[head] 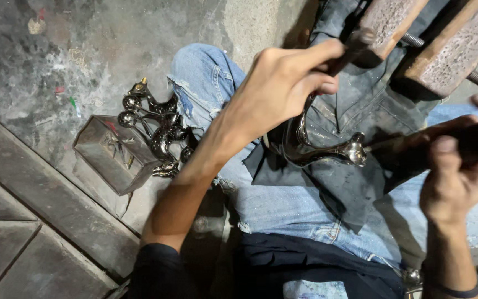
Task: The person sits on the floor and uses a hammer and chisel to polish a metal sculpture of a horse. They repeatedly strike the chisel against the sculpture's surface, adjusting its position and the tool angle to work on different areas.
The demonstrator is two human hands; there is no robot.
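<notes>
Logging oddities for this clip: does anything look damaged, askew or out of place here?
Only wear: the jeans are torn and frayed at the knee, and the floor is stained and littered. The shiny metal castings lie in a loose heap beside a small box.

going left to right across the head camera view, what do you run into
Metal box → pile of shiny metal castings → left hand → curved metal casting held over the lap → right hand gripping a dark tool.
</notes>
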